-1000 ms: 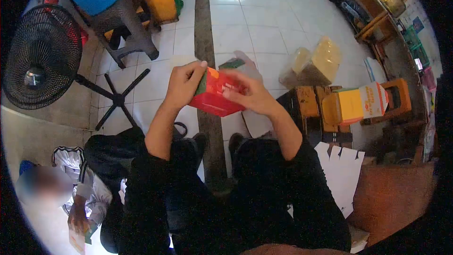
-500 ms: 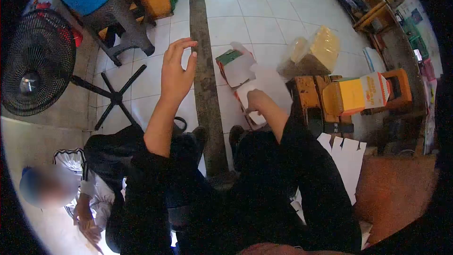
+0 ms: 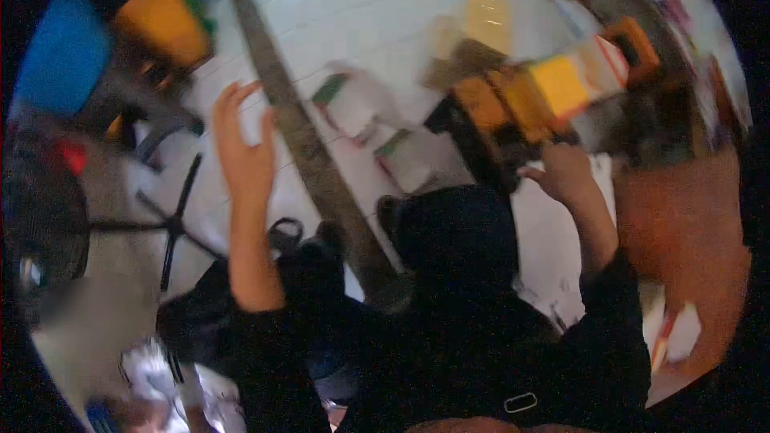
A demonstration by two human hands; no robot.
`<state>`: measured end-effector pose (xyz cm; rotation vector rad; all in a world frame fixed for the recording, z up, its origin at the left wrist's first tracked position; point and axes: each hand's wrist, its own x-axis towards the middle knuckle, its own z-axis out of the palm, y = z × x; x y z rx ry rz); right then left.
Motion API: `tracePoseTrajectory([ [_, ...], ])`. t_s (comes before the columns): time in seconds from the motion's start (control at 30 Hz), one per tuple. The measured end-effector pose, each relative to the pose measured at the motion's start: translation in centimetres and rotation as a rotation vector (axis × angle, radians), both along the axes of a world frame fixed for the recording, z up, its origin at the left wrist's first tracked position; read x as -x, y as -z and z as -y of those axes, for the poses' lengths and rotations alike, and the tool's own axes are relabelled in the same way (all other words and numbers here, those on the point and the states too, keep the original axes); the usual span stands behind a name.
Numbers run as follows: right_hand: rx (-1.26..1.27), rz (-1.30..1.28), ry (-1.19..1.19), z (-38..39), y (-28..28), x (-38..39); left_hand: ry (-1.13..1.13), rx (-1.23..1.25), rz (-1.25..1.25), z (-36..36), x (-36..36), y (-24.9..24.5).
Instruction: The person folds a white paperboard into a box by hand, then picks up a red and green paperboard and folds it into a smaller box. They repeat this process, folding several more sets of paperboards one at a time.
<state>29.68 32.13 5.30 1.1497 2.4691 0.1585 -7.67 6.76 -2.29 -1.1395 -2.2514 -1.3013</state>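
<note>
My left hand (image 3: 245,144) is raised over the tiled floor, its fingers spread and holding nothing. My right hand (image 3: 565,172) is at the front end of a wooden bench, just above white card sheets (image 3: 549,228). Its thumb points left, but motion blur hides its other fingers and whether it grips anything. Two white cartons with green and red parts lie on the floor between my hands: one carton (image 3: 357,108) farther off, the other carton (image 3: 425,160) nearer my knee. A yellow and white box (image 3: 565,84) lies on the bench.
A black fan stand (image 3: 175,224) is at the left, near a blue tub (image 3: 64,48) and a yellow container (image 3: 164,20). Yellow wrapped packs (image 3: 485,20) sit beyond the bench. A brown board (image 3: 682,232) is at the right. Another person sits at the lower left.
My right hand has left the cartons and moved right to the bench and white sheets. The view has turned right and blurred. The two cartons now lie apart; my left hand stays raised.
</note>
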Motion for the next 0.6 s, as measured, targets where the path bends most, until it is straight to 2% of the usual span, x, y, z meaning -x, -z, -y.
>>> tracePoseTrajectory([
  [0.07, 0.012, 0.101, 0.113, 0.6, 1.4, -3.6, -0.011, 0.092, 0.107, -0.5, -1.0, -0.7],
  [0.13, 0.229, 0.266, 0.185, 2.9, 0.6, -3.2, 0.031, 0.073, 0.169, -1.0, -1.7, -0.8],
  [0.23, 0.227, 0.15, 0.262, 4.1, 1.4, -4.2, 0.06, 0.081, 0.24, -0.9, -2.1, -0.7],
  [0.43, 0.131, 0.077, 0.197, 6.0, 3.0, -6.6, 0.09, 0.114, 0.286, 0.3, -2.3, -0.6],
  [0.6, 0.249, 0.206, 0.18, 6.8, 1.0, -6.1, 0.16, 0.021, 0.325, 0.6, -1.8, 0.5],
])
